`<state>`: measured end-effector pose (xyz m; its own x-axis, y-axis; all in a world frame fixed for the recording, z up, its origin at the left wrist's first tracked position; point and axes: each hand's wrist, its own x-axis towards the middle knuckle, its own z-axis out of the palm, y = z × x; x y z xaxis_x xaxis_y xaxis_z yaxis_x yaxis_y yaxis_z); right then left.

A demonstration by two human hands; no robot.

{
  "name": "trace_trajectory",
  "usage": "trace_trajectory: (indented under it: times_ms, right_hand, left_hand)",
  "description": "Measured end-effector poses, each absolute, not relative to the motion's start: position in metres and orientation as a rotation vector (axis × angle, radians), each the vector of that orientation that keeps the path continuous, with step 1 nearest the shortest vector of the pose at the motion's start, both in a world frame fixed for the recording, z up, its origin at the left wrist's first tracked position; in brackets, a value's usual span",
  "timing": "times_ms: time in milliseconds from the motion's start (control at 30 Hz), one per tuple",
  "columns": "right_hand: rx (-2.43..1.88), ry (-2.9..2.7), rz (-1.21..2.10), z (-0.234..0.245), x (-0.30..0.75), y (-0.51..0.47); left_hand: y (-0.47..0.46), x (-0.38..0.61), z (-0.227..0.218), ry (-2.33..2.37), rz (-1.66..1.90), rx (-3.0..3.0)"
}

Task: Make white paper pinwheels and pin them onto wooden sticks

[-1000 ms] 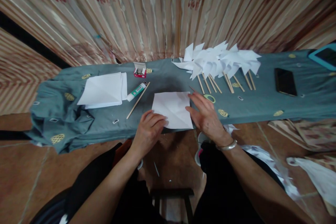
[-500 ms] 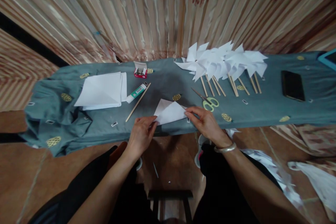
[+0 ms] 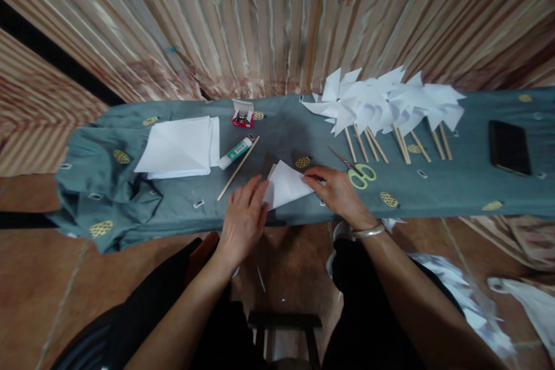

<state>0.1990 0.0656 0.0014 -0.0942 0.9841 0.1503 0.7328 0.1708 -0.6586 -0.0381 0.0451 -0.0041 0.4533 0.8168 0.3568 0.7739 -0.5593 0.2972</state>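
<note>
A folded sheet of white paper [image 3: 286, 186] lies near the front edge of the cloth-covered table, doubled into a rough triangle. My left hand [image 3: 245, 217] rests at its left corner, fingers stretched and slightly apart over the edge. At the opposite corner, my right hand [image 3: 340, 193] pinches the paper between thumb and fingers; its wrist carries a silver bangle. Green-handled scissors [image 3: 362, 176] lie just beyond the right hand. Left of the paper are a thin wooden stick [image 3: 238, 168] and a green-and-white glue stick [image 3: 236, 151].
A stack of white paper sheets [image 3: 180, 147] is at left, near a small red box [image 3: 243, 117] of metal pins. Several paper pinwheels [image 3: 381, 98] on sticks overlap at the back right. A dark phone [image 3: 509, 147] lies farther right. Behind the table hangs a striped curtain [image 3: 277, 23].
My left fingers have gone from pinching the left corner to lying stretched over it. The upper flap now covers more of the layer beneath. The whole view has shifted slightly.
</note>
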Motion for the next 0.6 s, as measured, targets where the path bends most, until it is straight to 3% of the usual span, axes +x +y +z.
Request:
trace_trajectory:
  times_ms: [167,600]
  right_hand:
    - [-1.645,-1.921,0.574,0.000,0.193,0.071]
    - [-1.651,-2.025,0.389,-0.007,0.186,0.079]
  left_hand:
    - [0.031,-0.023,0.002,1.160,0.563,2.822]
    - [0.025,-0.019,-0.014,1.185,0.366,2.729]
